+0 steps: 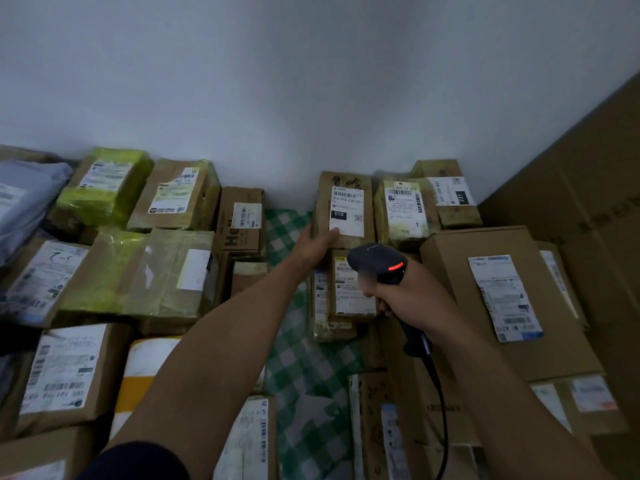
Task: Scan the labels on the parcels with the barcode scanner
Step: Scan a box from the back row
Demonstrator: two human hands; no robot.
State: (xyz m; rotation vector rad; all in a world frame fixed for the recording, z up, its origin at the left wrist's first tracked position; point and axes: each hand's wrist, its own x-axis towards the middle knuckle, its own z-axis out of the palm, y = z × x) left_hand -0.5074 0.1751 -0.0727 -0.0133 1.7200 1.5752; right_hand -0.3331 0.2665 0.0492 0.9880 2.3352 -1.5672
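Pinching the 010 parcel (pixel 346 202) at twelve o'clock in my left grip (pixel 313 244), I should aim the barcode scanner (pixel 375 261), clenched in my right grip (pixel 408 296), squarely.

Both bare forearms reach forward. The left grip (pixel 313 242), farther out, holds a parcel (pixel 349 209) by its near edge, thumb on top. The right grip (pixel 405 296) curls round a scanner (pixel 375 263).

- A green-and-white checked cloth (pixel 304 382) covered the surface and showed bare down the middle.
- Labelled cardboard parcels (pixel 173 216) lay on both sides, some stacked.
- A grey mailer bag (pixel 24 202) sat far left.
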